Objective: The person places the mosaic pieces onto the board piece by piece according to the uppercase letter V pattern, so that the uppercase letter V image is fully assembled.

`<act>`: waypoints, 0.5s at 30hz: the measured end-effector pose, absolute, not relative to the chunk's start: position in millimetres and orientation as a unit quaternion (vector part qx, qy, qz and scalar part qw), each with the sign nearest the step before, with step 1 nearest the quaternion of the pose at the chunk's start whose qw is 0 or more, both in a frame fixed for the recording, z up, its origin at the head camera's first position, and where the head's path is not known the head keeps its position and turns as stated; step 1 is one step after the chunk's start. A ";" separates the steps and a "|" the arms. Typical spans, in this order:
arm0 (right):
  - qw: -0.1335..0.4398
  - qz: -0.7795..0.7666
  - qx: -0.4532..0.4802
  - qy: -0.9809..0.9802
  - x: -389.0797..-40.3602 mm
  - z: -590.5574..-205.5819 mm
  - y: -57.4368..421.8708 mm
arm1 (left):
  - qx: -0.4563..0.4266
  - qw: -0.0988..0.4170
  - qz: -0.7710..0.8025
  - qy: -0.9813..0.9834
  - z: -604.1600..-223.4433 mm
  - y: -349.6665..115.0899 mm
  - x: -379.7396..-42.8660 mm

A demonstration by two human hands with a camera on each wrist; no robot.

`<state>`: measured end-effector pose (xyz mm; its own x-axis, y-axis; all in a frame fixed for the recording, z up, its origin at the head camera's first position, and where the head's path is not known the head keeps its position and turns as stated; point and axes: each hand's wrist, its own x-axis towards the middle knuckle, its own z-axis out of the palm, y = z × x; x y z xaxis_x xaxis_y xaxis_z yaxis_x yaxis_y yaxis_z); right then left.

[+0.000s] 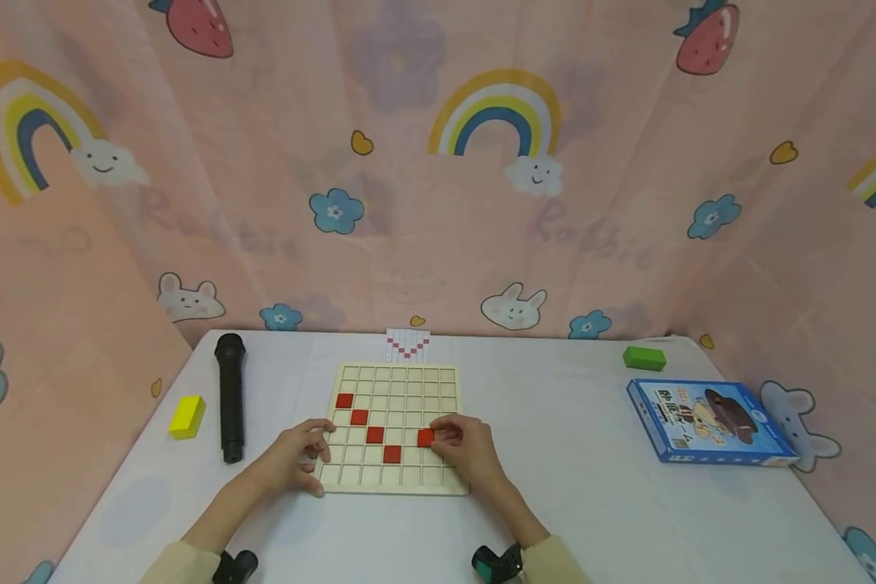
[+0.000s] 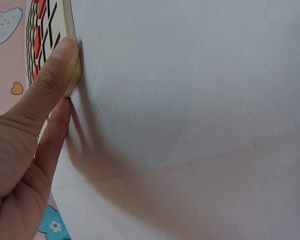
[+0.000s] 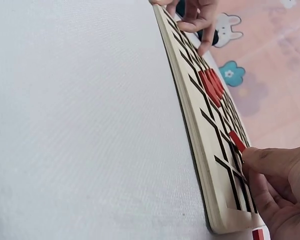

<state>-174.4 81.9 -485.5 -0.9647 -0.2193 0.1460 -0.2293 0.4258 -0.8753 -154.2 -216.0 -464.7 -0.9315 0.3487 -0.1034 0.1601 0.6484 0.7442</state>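
A cream grid board point(image 1: 394, 490) lies flat on the white table, with several red square tiles point(image 1: 375, 435) in a diagonal line down from its upper left. My left hand point(image 1: 292, 458) grips the board's left edge; in the left wrist view its thumb point(image 2: 52, 67) presses at a corner. Between thumb and fingertips my right hand point(image 1: 470, 450) pinches another red tile point(image 1: 426, 438) over the right half of the grid. This pinched tile stands tilted in the right wrist view. One more red tile point(image 3: 258, 234) shows beyond the board there, hidden from the head view.
Behind the board is a small card point(image 1: 409, 345) with a red V-shaped pattern on a grid. A black microphone point(image 1: 231, 397) and a yellow block point(image 1: 187, 417) lie at the left. To the right are a blue picture box point(image 1: 711, 423) and a green block point(image 1: 645, 358).
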 end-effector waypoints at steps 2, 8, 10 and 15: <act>0.008 0.519 0.144 -0.842 -176.0 -484.9 78.5 | 0.141 0.118 0.394 0.901 -465.3 -216.0 -154.2; 0.006 0.513 0.158 -0.844 -180.2 -484.4 71.7 | 0.148 0.115 0.390 0.901 -466.4 -216.2 -154.7; 0.002 0.516 0.160 -0.841 -180.6 -484.7 69.7 | 0.153 0.114 0.388 0.902 -466.5 -216.5 -155.0; -0.019 0.528 0.149 -0.836 -179.9 -481.2 66.1 | 0.157 0.109 0.386 0.902 -467.1 -216.9 -155.7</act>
